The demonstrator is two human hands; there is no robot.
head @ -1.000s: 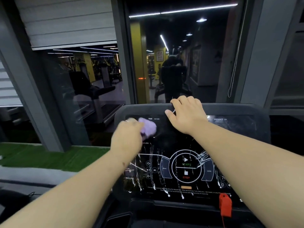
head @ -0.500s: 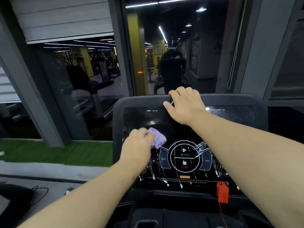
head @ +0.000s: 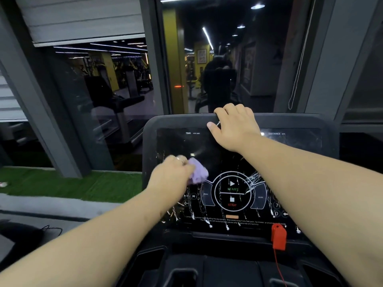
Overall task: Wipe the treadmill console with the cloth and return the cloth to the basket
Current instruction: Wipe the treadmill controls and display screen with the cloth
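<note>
Lilac cloth [head: 198, 170]: small, bunched, pinched in the left hand [head: 172, 176] against the treadmill console [head: 300, 141], left of its START dial. Likely soft, light, compressible; best held wadded at the near edge. Right hand [head: 236, 126]: fingers curled over console's top rim.

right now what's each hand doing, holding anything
Left hand: closed around the purple cloth, on the console screen.
Right hand: fingers curled over the console's top edge, gripping it.
</note>
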